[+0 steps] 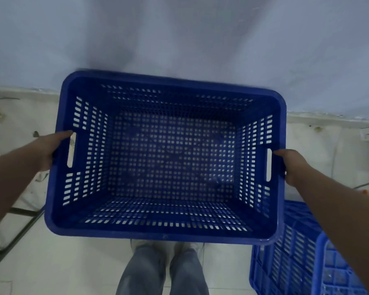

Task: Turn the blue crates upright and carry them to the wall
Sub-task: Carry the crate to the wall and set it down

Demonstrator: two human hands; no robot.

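Crate (pixel 168 158), blue plastic, perforated walls and base, held upright and empty in mid-air above the floor (pixel 73 262), open side toward the camera, far rim close to the pale wall (pixel 179 35). Left hand (pixel 49 151): at the slot handle in the left short wall, thumb lying over the rim, fingers curled under the rim and hidden from view, so clenched on the crate. Right hand (pixel 290 167): at the matching slot handle in the right short wall, thumb on the rim, fingers wrapped beneath and out of sight, likewise gripping the crate. Both forearms reach in from the lower corners. Legs (pixel 162 271): in grey trousers, directly under the near rim, standing on pale floor tiles. Second crate (pixel 285 248): blue, same perforated pattern, on the floor at lower right, partly covered by the held crate and the right forearm; whether it is upright or overturned cannot be told. Third crate (pixel 337 271): lighter blue, with a gridded surface, just beside the second, cut off by the picture's edge. Dark metal frame (pixel 19 226): thin bars on the floor at lower left, near the left forearm. Skirting strip (pixel 328 121): pale, stained, running along the foot of the wall on both sides of the held crate.
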